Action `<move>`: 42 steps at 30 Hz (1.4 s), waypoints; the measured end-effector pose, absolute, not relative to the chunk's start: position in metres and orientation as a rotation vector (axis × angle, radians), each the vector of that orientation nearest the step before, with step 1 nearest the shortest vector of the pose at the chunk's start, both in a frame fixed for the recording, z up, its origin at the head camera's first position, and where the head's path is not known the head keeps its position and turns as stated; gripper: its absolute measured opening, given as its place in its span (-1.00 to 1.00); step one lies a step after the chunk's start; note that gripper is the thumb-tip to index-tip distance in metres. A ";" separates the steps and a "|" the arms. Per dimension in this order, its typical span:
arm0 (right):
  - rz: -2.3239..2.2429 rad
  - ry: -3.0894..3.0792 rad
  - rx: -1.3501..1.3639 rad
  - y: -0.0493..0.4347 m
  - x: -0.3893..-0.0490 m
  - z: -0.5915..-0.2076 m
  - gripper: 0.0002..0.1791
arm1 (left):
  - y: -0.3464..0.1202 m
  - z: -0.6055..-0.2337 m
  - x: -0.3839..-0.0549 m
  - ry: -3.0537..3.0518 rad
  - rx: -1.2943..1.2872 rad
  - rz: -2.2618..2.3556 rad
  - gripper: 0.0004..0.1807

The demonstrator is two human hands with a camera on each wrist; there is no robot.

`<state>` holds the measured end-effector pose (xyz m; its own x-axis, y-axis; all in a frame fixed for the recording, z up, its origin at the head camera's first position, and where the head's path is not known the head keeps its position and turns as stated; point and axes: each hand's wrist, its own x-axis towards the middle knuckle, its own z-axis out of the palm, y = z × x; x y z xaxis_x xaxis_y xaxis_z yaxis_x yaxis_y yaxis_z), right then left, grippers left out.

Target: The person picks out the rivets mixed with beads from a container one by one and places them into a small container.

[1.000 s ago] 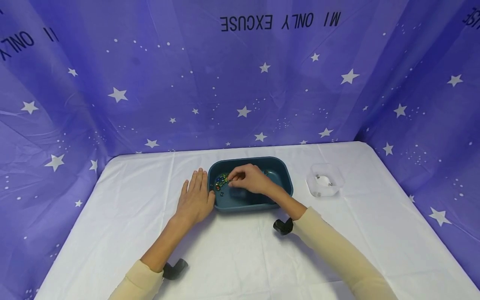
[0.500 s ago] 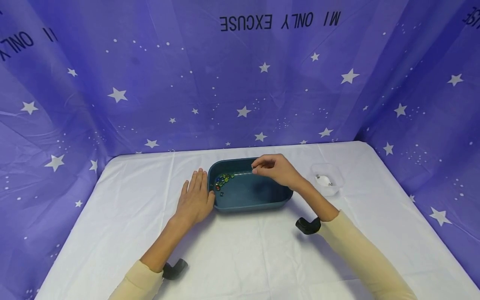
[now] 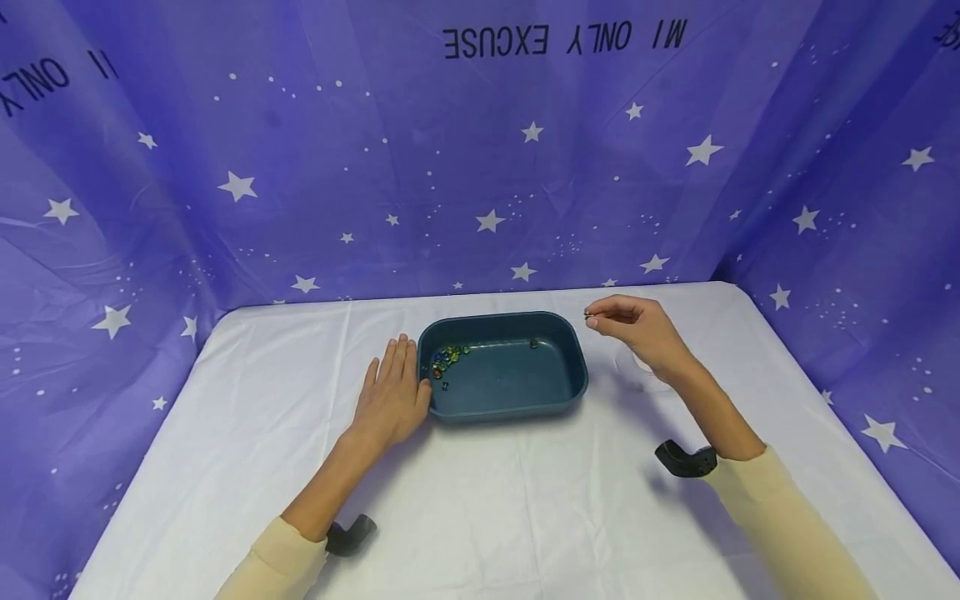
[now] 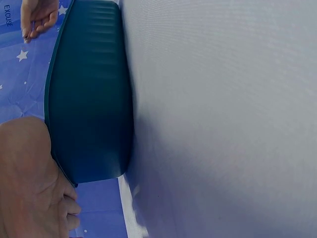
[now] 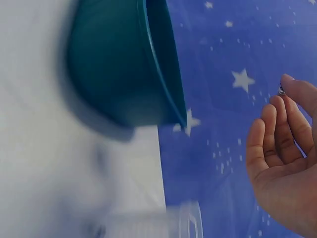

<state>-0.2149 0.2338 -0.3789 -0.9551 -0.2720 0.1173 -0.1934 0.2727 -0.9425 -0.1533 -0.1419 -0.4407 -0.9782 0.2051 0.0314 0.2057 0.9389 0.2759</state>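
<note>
My left hand (image 3: 392, 392) lies with straight fingers along the left end of a dark teal rectangular tub (image 3: 498, 414), its thumb at the rim. Inside, several colourful glass marbles (image 3: 450, 357) cluster at the left end. A small dark piece (image 3: 534, 343) sits by the far wall, and another dark piece (image 3: 446, 386) lies near the marbles. Raised to the right of the tub, my right hand (image 3: 647, 332) pinches a small shiny metallic piece (image 5: 281, 90) between thumb and forefinger. Below that hand, a clear plastic container (image 5: 153, 225) is mostly hidden in the head view.
A white cloth (image 3: 495, 500) covers the table. Purple star-print curtains (image 3: 390, 150) hang behind it and on both sides. Black wrist mounts (image 3: 684, 460) project from both forearms.
My right hand has lifted out of the tub and moved right with the small metallic piece, now overlapping the clear container. My left hand has stayed in place.
</note>
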 end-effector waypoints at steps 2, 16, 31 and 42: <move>-1.804 2.482 -0.423 0.246 -0.212 -0.379 -0.65 | -0.142 -0.441 -0.154 -3.094 -0.330 -0.442 -0.26; -1.818 2.581 -0.230 0.320 -0.194 -0.391 -0.73 | -0.142 -0.439 -0.153 -3.117 -0.318 -0.446 -0.26; -1.817 2.593 -0.160 0.342 -0.198 -0.403 -0.74 | -0.141 -0.440 -0.153 -3.108 -0.320 -0.444 -0.27; -1.958 2.474 -0.154 0.353 -0.202 -0.418 -0.82 | -0.141 -0.440 -0.153 -3.096 -0.326 -0.446 -0.27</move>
<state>-0.2016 0.3533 -0.4180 -0.9951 -0.0656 0.0737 -0.0868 0.2272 -0.9700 -0.1529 -0.1412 -0.4397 -0.9785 0.2046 0.0262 0.2037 0.9383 0.2794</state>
